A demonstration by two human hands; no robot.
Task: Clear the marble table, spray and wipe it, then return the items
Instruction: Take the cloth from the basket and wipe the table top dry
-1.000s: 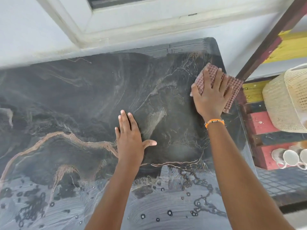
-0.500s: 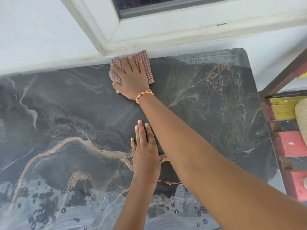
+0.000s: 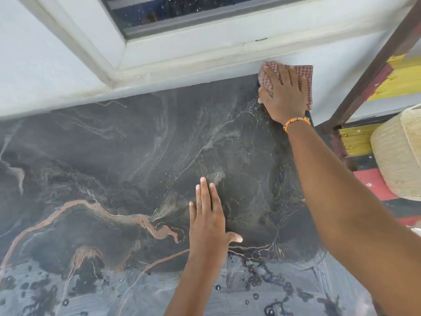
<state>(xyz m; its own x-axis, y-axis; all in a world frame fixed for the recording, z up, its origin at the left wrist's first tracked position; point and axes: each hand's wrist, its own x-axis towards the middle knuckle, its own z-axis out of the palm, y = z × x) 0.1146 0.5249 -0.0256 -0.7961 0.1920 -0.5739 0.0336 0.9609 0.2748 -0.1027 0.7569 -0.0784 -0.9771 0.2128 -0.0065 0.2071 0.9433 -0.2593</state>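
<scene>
**At the far right corner, the cloth is working the wall edge**

At the back right corner of the dark, veined marble table [image 3: 127, 156], the right hand [image 3: 283, 96] is pressing a red-and-white checked cloth [image 3: 304, 75] flat under straight, spread fingers, likely so the whole pad is bearing on the slab where it meets the pale wall [image 3: 41, 71]. The left hand [image 3: 208, 221] is lying palm-down and holding nothing, mid-table, seemingly bracing the long reach. Spray streaks and droplets are sitting along the near edge, so that strip probably remains unwiped. A woven cream basket [image 3: 396, 156] is waiting on the painted slatted bench [image 3: 373, 185] beside the table.
</scene>
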